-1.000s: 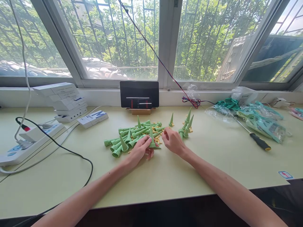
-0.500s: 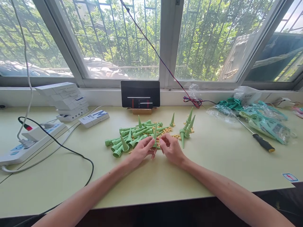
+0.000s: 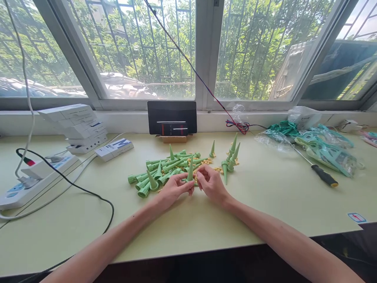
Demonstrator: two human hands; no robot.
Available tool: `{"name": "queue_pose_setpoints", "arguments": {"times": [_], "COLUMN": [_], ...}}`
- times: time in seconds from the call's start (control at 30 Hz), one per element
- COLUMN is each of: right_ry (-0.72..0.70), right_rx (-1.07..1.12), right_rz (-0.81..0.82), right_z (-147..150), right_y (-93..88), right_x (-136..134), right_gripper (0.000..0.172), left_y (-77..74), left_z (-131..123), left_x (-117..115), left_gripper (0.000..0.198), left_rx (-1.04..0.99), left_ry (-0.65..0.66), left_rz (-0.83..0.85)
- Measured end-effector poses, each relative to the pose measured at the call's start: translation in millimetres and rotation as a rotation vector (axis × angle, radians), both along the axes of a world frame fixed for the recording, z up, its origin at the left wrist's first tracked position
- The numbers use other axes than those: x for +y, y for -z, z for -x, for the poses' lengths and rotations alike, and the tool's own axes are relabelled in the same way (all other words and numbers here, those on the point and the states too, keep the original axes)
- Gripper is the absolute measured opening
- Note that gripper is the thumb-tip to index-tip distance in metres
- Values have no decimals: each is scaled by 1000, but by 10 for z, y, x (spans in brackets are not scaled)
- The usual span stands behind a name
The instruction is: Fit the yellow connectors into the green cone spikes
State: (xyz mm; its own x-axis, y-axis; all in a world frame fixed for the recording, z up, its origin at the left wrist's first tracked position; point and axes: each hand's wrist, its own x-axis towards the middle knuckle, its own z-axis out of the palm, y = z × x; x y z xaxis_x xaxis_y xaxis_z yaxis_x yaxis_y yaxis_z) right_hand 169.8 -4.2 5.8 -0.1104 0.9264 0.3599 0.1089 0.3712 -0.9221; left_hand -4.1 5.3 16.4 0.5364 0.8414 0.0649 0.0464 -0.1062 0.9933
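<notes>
Left hand [image 3: 176, 188] grips the green, conical plastic spike [image 3: 191, 169], likely light, stiff, best held low; right hand [image 3: 212, 184] curls alongside, its grip hidden.

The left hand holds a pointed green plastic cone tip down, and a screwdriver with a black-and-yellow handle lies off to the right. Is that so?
Not quite: the head view shows the left hand holding the green cone tip up. The screwdriver does lie to the right.
</notes>
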Motion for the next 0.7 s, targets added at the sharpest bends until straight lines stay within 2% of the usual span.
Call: {"name": "queue_pose_setpoints", "arguments": {"times": [0.23,0.47,0.7], "right_ry": [43,66,68], "right_rx": [5,9,31], "right_rz": [-7,-10,10], "right_z": [-22,-31,-12], "right_y": [27,-1,-14], "right_x": [33,33,33], "right_gripper": [15,18,18], "left_y": [-4,44,45], "left_z": [-16,-29,-34], "left_x": [10,29,50], "left_gripper": [36,38,35], "left_rx": [-83,-192,-300], "left_ry": [-28,-87,-88], "left_rz": [12,123,224]}}
